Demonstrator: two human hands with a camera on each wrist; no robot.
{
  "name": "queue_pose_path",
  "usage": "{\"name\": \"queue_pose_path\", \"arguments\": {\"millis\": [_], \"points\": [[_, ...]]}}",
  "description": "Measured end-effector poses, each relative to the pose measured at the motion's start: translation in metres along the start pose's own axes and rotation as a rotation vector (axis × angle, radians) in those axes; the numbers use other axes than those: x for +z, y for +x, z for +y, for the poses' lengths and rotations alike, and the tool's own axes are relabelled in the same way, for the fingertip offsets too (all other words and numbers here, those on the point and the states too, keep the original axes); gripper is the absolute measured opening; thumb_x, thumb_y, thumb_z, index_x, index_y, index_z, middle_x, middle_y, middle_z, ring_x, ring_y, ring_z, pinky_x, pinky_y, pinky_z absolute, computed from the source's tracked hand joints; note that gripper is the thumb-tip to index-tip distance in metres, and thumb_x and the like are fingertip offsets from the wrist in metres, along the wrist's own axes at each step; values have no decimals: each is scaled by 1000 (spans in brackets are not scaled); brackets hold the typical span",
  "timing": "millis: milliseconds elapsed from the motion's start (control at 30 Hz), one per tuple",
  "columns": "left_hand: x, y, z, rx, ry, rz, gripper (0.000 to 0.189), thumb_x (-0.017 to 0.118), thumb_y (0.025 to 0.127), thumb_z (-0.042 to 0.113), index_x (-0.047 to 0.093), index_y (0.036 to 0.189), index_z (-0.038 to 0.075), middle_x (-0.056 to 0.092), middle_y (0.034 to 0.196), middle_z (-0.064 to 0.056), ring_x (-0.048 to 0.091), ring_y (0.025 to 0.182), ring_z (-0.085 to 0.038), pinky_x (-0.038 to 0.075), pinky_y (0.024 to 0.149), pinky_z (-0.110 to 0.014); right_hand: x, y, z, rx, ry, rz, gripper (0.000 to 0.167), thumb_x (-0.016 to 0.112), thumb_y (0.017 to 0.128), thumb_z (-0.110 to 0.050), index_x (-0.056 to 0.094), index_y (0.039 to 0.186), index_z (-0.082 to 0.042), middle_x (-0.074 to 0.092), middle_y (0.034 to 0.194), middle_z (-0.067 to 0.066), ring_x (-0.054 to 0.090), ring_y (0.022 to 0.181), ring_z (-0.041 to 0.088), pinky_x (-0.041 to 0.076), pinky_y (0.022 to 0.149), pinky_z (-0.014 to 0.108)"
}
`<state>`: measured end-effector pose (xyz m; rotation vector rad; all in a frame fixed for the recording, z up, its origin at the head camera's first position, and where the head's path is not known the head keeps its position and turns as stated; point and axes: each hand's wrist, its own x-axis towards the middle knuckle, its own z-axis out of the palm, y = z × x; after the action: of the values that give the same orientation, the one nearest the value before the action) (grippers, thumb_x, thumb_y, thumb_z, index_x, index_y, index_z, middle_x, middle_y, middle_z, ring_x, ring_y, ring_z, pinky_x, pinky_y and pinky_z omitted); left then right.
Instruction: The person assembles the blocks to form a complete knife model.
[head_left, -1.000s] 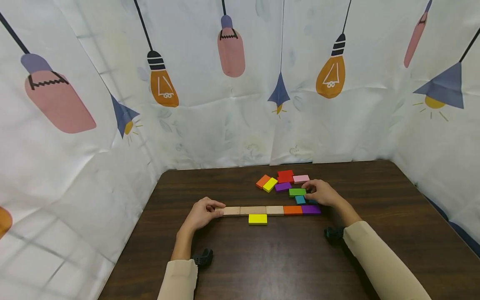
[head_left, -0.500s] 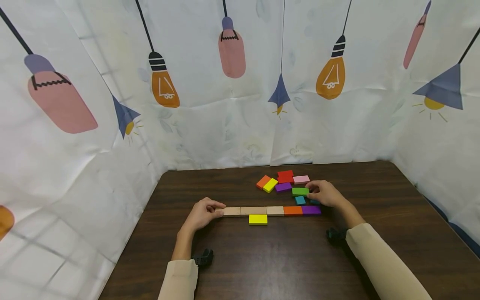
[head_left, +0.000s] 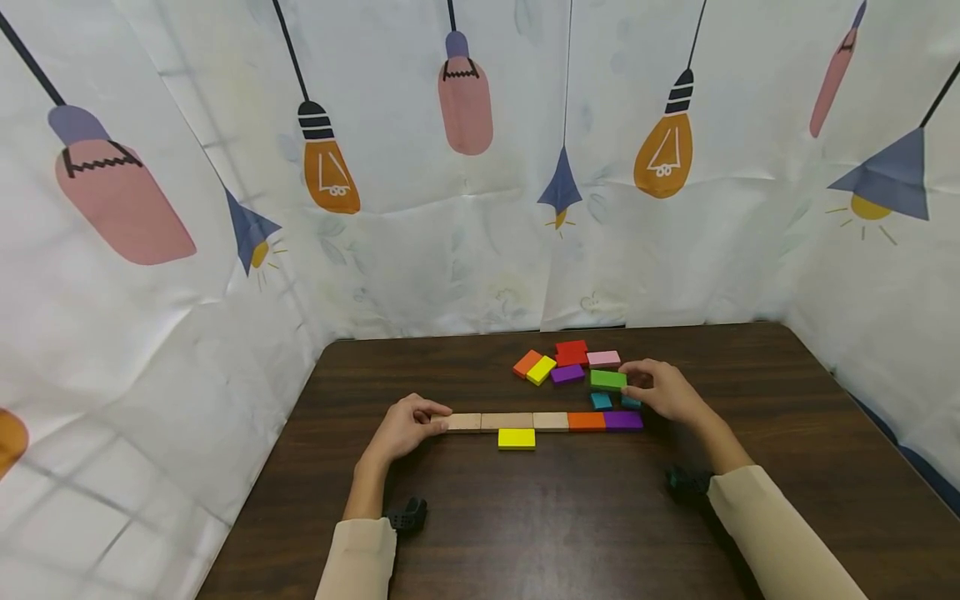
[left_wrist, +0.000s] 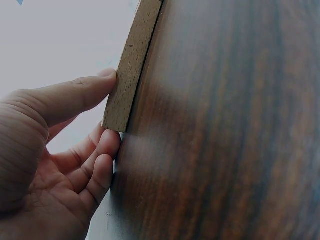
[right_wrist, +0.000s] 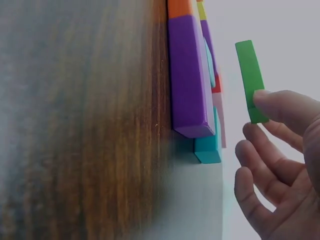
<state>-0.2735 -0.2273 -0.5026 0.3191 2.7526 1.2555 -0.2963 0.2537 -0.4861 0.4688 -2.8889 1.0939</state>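
Note:
In the head view my left hand pinches the left end of a row of flat blocks, at the plain wooden block. Its thumb presses that block's near side in the left wrist view. The row runs on to the right with other plain wooden blocks, an orange block and a purple block. My right hand holds a green block by its right end between thumb and fingers, raised above the table. Below it lie two teal blocks. A yellow block touches the row's front side.
Behind the row lie loose blocks: orange, yellow, purple, red and pink. The dark wooden table ends at the back against a white curtain printed with lamps.
My right hand has drawn the green block to the right and lifted it, uncovering more of the right teal block. My left hand stays at the row's left end.

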Motion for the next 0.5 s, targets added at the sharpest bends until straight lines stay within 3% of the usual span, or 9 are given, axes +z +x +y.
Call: {"name": "queue_pose_path", "arguments": {"millis": [233,500], "points": [[0,0,0,-2,-7,-1,17,80,91,22,81,107,24,60,98,-2,52,82,-18,45,73,-34,1,-12,-9,-64,-59,62,29,77,93,-18,71,119,-9,68,114,13,60,89,20,48,72,32],[0,0,0,-3,-10,-1,17,80,90,22,81,108,23,60,98,-2,53,82,-18,45,73,-34,4,-20,-21,-123,-45,80,25,78,92,-15,72,116,-10,64,97,4,52,78,13,46,65,24]]}}
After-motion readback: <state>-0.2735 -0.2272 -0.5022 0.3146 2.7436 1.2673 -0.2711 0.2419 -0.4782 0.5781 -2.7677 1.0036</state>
